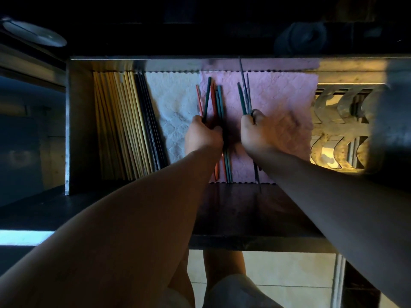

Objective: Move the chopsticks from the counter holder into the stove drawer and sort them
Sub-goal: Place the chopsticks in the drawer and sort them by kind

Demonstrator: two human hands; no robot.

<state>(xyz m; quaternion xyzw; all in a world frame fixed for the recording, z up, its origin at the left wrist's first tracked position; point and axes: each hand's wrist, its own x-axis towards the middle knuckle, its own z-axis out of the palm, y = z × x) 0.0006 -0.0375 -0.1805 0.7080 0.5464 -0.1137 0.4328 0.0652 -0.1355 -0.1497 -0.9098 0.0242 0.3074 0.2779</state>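
Both grips are closed round chopsticks inside the open drawer (80,130): I see the left grip (203,135) curled about a fan of red and teal chopsticks (207,96), and the right grip (258,132) pinching a few teal and dark blue chopsticks (241,97). Both bundles sit over the pink cloth (289,96), beside a white cloth (169,103). Pale wooden chopsticks (120,125) and black chopsticks (149,121) lie in rows at the drawer's left end.
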